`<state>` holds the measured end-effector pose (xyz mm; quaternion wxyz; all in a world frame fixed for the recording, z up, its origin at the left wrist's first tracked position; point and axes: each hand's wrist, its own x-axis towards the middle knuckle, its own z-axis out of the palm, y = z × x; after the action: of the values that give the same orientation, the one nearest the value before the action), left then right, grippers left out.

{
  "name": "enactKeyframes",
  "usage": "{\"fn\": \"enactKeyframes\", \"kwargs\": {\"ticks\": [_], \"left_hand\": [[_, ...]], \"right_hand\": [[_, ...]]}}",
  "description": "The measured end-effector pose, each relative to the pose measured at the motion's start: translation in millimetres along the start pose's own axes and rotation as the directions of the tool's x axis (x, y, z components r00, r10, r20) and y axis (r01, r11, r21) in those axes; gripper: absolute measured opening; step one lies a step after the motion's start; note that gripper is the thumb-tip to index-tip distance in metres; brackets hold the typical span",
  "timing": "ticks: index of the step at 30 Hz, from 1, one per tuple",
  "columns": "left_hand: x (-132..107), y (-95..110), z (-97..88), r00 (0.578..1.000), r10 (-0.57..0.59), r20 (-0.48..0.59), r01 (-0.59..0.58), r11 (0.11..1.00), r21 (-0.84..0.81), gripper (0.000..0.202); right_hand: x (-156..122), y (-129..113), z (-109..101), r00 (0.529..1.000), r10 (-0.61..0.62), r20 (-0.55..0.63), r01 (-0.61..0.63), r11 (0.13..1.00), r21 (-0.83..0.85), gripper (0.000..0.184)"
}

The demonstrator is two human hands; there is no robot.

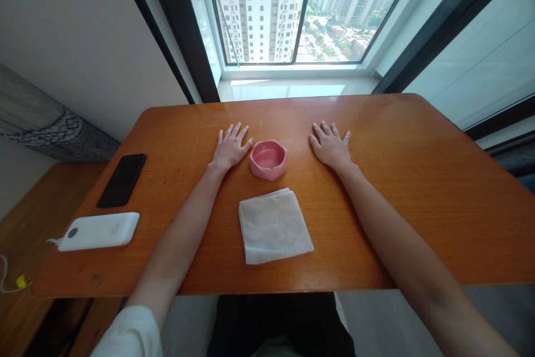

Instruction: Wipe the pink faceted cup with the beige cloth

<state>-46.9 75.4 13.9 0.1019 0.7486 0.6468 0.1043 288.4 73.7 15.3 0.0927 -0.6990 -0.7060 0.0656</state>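
Observation:
My left hand (232, 148) lies flat on the orange wooden table (401, 190), fingers spread, just left of a pink ceramic ashtray (268, 160) and nearly touching it. My right hand (330, 146) rests palm down to the right of the ashtray, a small gap away. Neither hand holds anything. A folded off-white towel (273, 228) lies on the table between my forearms, nearer to me than the ashtray.
A black smartphone (122, 180) and a white power bank (99, 231) with a short cable lie at the table's left side. A wooden bench (37, 223) stands left of the table. Large windows stand behind and to the right of it.

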Motion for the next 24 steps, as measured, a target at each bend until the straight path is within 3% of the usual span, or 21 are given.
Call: {"fn": "enactKeyframes", "kwargs": {"ticks": [7,10,12,14,17,19,21,24], "left_hand": [[4.4,-2.4,0.5,1.000,0.009,-0.026,-0.009,1.000,0.002,0.069],[-5.6,2.1,0.9,0.997,-0.010,-0.070,0.010,1.000,0.004,0.065],[-29.4,6.8,4.5,0.995,-0.032,-0.094,0.034,0.999,0.012,0.064],[-67.7,11.0,11.2,0.994,-0.045,-0.104,0.048,0.999,0.023,0.065],[-132.4,14.4,21.7,0.990,0.084,-0.112,-0.076,0.995,0.068,0.063],[-162.3,15.2,25.7,0.983,0.133,-0.123,-0.123,0.989,0.086,0.062],[-174.6,15.3,26.9,0.979,0.147,-0.139,-0.134,0.986,0.096,0.061],[-171.6,15.1,26.2,0.979,0.158,-0.131,-0.145,0.984,0.104,0.061]], "right_hand": [[-0.9,-4.3,-3.9,0.999,-0.011,-0.032,0.011,1.000,-0.012,0.066],[-17.2,-11.4,-4.9,0.998,-0.026,-0.062,0.023,0.999,-0.039,0.064],[-43.1,-15.7,-2.7,0.995,-0.063,-0.071,0.059,0.996,-0.067,0.064],[-78.9,-18.5,1.5,0.984,-0.164,-0.064,0.157,0.983,-0.097,0.065],[-131.3,-20.0,7.3,0.931,-0.363,-0.038,0.357,0.928,-0.109,0.063],[-151.7,-20.8,9.2,0.917,-0.397,-0.044,0.391,0.914,-0.107,0.061],[-158.0,-22.2,10.0,0.920,-0.387,-0.057,0.381,0.920,-0.095,0.061],[-154.0,-23.8,11.1,0.924,-0.377,-0.058,0.372,0.925,-0.077,0.061]]}}
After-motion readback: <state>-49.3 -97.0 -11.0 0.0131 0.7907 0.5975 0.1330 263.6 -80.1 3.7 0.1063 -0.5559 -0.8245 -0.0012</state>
